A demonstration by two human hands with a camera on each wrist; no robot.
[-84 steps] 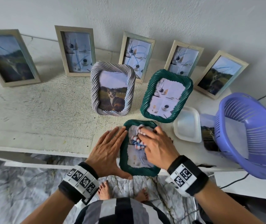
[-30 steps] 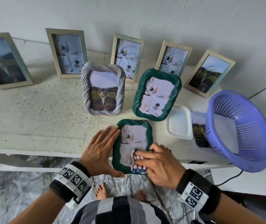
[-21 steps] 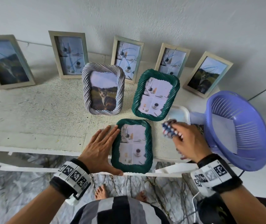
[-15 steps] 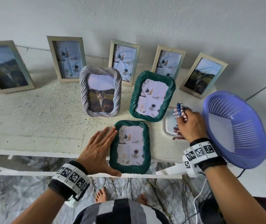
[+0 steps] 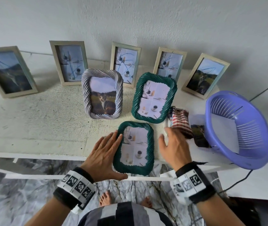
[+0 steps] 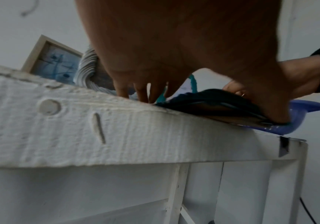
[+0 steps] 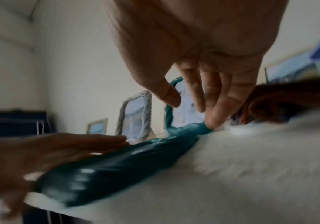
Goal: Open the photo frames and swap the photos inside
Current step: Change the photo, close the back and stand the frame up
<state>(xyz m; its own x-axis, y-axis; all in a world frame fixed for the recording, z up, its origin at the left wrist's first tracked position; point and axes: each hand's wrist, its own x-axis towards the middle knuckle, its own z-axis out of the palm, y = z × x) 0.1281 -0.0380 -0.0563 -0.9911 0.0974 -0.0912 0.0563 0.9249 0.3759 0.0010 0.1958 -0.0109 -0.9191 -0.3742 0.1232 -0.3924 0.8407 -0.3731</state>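
Observation:
A dark green twisted-rim photo frame (image 5: 134,147) lies face up at the table's front edge, and its near end overhangs the edge. My left hand (image 5: 104,154) rests flat against its left side with straight fingers and the thumb at the near corner. In the left wrist view the left hand (image 6: 155,91) presses by the frame (image 6: 213,104). My right hand (image 5: 174,144) hovers just right of the frame, empty and blurred, with its fingers spread. In the right wrist view the right hand (image 7: 193,98) hangs over the frame (image 7: 117,163). A checkered cloth (image 5: 179,121) lies to its right.
A grey frame with a cat photo (image 5: 103,97) and a second green frame (image 5: 154,98) stand behind. Several pale wooden frames (image 5: 68,62) lean on the wall. The cloth covers a white tray (image 5: 166,124). A loose photo (image 5: 198,132) and a purple basket (image 5: 237,131) sit right.
My right hand wiped the flat frame's glass with the cloth, carried the cloth right to the white tray, let it go and came back empty. The left hand stayed put.

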